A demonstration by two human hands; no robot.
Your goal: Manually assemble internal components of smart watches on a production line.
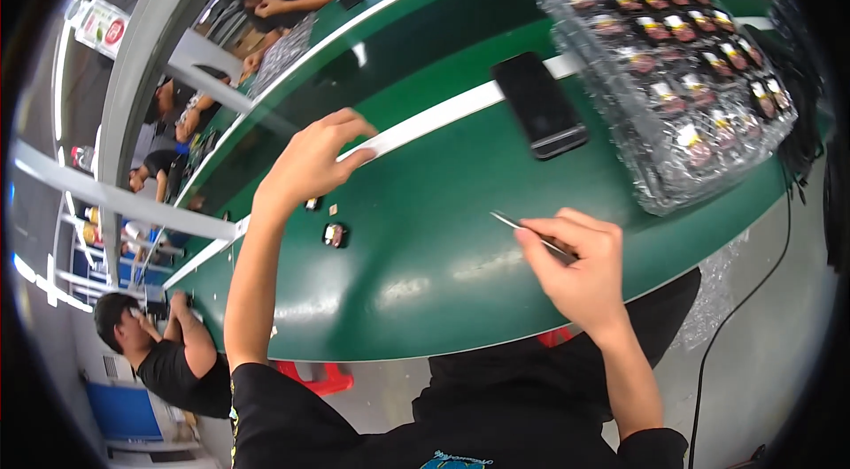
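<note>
Over the far side of the green table point(425, 292), my left hand point(323, 155) is open, its thumb and fingers apart with nothing seen between them. It hovers by the left end of a white strip point(434, 122). My right hand point(580, 261) pinches slim metal tweezers point(506, 219), their tip pointing left above the tabletop. Beneath my left forearm's right side lies a small dark part point(335, 234) with a whitish face. A tiny tan piece point(333, 210) lies just beyond it, and another dark part point(312, 203) is partly hidden by my wrist.
A black smartphone point(540, 106) rests across the white strip. To its right, a clear plastic tray point(642, 177) holds rows of small dark parts with yellow and white tops. A grey metal frame point(133, 115) rises at left, and co-workers sit beyond. A black cable point(722, 327) hangs at right.
</note>
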